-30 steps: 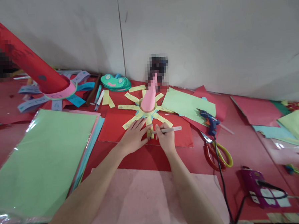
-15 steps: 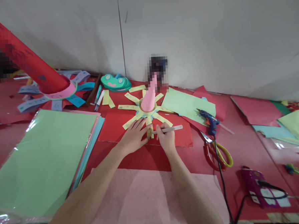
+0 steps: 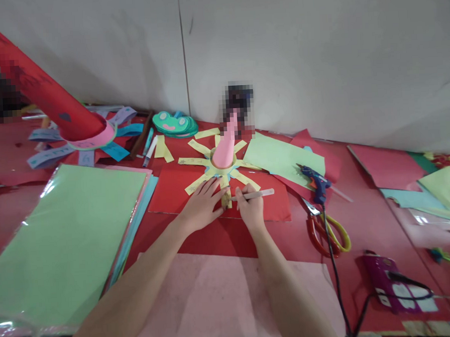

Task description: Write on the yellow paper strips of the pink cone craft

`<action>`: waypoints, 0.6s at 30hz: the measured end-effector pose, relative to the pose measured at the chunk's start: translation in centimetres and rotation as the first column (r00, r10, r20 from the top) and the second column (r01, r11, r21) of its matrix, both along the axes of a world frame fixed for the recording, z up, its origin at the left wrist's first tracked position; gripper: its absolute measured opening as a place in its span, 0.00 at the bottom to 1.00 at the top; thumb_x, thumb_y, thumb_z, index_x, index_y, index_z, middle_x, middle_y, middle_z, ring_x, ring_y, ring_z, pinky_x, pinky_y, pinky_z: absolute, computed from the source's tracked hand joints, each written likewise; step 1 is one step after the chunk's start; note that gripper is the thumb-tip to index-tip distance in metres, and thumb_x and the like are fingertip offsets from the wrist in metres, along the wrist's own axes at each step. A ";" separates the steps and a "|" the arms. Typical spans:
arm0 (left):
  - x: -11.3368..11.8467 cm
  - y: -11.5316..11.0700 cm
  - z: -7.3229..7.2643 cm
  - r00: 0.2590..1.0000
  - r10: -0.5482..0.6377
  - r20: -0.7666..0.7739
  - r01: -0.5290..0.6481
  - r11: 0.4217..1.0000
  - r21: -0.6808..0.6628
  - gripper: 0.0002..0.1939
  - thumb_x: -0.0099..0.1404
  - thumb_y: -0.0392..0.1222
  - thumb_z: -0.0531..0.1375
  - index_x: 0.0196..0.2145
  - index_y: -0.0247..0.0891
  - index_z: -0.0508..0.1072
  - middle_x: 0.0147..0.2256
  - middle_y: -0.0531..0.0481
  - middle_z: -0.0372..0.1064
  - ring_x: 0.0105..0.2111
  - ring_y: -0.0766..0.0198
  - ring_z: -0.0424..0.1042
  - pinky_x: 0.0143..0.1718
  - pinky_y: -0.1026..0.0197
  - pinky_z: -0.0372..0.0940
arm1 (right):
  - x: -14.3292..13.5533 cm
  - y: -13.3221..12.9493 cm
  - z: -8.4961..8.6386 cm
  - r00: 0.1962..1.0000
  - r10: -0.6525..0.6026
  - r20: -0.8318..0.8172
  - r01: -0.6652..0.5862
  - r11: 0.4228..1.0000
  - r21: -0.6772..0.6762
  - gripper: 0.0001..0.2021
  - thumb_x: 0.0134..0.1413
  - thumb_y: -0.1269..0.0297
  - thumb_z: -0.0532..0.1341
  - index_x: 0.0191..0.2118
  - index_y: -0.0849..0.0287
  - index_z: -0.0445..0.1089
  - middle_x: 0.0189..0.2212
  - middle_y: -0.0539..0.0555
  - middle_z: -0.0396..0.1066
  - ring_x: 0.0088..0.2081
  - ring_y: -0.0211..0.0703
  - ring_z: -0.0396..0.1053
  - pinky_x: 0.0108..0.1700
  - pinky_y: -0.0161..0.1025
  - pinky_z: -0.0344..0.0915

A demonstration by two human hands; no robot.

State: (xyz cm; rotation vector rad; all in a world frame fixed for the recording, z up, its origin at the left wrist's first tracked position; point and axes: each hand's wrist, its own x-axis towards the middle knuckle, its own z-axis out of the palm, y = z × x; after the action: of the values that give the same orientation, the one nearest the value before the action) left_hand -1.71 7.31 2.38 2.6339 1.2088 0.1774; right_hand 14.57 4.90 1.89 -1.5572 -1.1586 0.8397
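My right hand [image 3: 250,205] is closed around a pale marker pen [image 3: 263,192], whose tip points left at a yellow paper strip [image 3: 228,192]. My left hand [image 3: 200,206] lies with spread fingers over the lower strips, its fingertips touching the paper. These strips radiate from a yellow paper ring [image 3: 210,165], and a pink paper cone [image 3: 224,151] rises from its middle. Marks in pen show on some of the strips. Underneath lies a red sheet [image 3: 169,191].
A hot glue gun [image 3: 317,183], its cord trailing forward, lies right of my hands near scissors [image 3: 337,233]. Green paper [image 3: 70,232] fills the left. Behind it stands a red tube [image 3: 47,82] with paper petals. Frog-face cutouts [image 3: 175,126] sit by the wall. A purple box [image 3: 389,283] rests at right.
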 end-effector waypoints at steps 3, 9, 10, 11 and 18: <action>-0.1 0.1 -0.2 1.000 0.003 0.020 -0.003 1.000 0.010 0.26 0.67 0.44 0.53 0.62 0.42 0.56 0.66 0.45 0.45 0.66 0.52 0.43 0.65 0.47 0.43 | 0.1 0.0 -0.1 1.000 -0.006 0.021 0.006 1.000 0.004 0.17 0.54 0.56 0.57 0.21 0.53 0.50 0.12 0.41 0.53 0.16 0.34 0.56 0.21 0.32 0.54; 0.0 0.1 -0.1 1.000 0.001 0.020 -0.001 1.000 0.008 0.26 0.68 0.45 0.52 0.62 0.41 0.56 0.66 0.43 0.46 0.66 0.52 0.43 0.65 0.47 0.43 | 0.1 0.1 -0.2 0.999 -0.012 0.030 0.012 1.000 0.000 0.18 0.54 0.55 0.57 0.21 0.53 0.50 0.12 0.41 0.52 0.17 0.35 0.58 0.22 0.32 0.54; 0.0 0.0 -0.1 1.000 0.003 0.019 -0.003 1.000 0.008 0.25 0.69 0.44 0.51 0.62 0.40 0.57 0.66 0.42 0.46 0.66 0.52 0.43 0.65 0.47 0.43 | 0.1 0.1 -0.2 0.999 -0.010 0.031 0.010 1.000 -0.004 0.18 0.54 0.54 0.57 0.21 0.53 0.50 0.12 0.41 0.52 0.18 0.36 0.59 0.22 0.32 0.54; 0.0 0.0 0.0 1.000 0.005 0.020 -0.005 1.000 0.007 0.23 0.70 0.43 0.48 0.62 0.39 0.57 0.66 0.42 0.47 0.66 0.53 0.43 0.65 0.48 0.43 | 0.1 0.0 -0.2 0.999 -0.007 0.031 0.008 1.000 -0.009 0.18 0.54 0.54 0.57 0.21 0.53 0.50 0.12 0.42 0.52 0.18 0.36 0.60 0.22 0.32 0.54; 0.0 0.0 -0.2 1.000 0.012 0.024 -0.013 1.000 0.020 0.23 0.69 0.34 0.44 0.60 0.40 0.59 0.66 0.45 0.47 0.66 0.54 0.43 0.65 0.49 0.44 | 0.0 0.0 -0.1 1.000 0.001 0.013 0.000 1.000 -0.031 0.17 0.54 0.53 0.56 0.21 0.53 0.50 0.12 0.42 0.52 0.20 0.38 0.64 0.21 0.32 0.53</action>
State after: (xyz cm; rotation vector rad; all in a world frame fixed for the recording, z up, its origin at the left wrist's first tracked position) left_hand -1.67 7.33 2.14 2.6340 1.2226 0.2243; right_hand 14.62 4.90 1.82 -1.5898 -1.1598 0.8531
